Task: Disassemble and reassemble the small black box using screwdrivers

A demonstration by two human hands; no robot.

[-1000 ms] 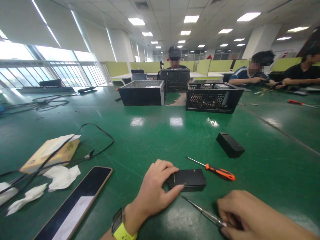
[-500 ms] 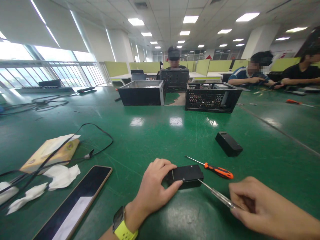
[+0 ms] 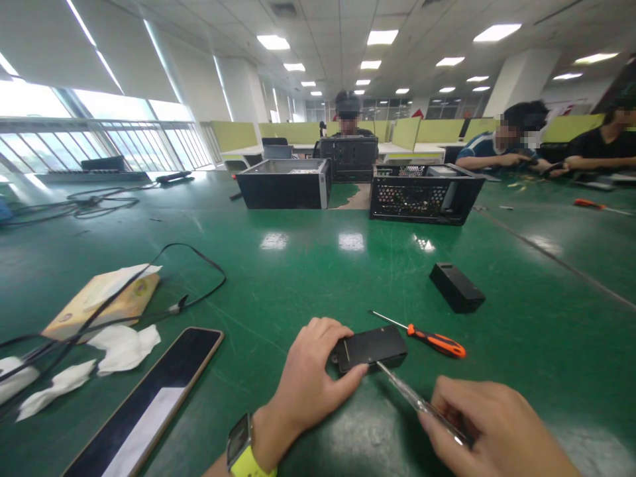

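Observation:
My left hand (image 3: 308,377) grips the left end of a small flat black box (image 3: 370,347) lying on the green table (image 3: 318,278), thumb under its near edge and fingers over the top. My right hand (image 3: 489,430) is closed on a thin metal tool (image 3: 412,397) whose tip touches the near edge of the box. An orange-handled screwdriver (image 3: 427,338) lies just behind the box. A second small black box (image 3: 456,287) sits farther back to the right.
A phone (image 3: 149,404) lies at the near left, beside crumpled tissues (image 3: 124,344), a brown packet (image 3: 102,301) and a black cable (image 3: 199,265). Two open black computer cases (image 3: 283,183) (image 3: 422,192) stand mid-table. Other people sit across the table and at the far right.
My right hand lifted the thin tool from the table and brought its tip to the near edge of the box. The left hand tilted the box slightly and kept hold.

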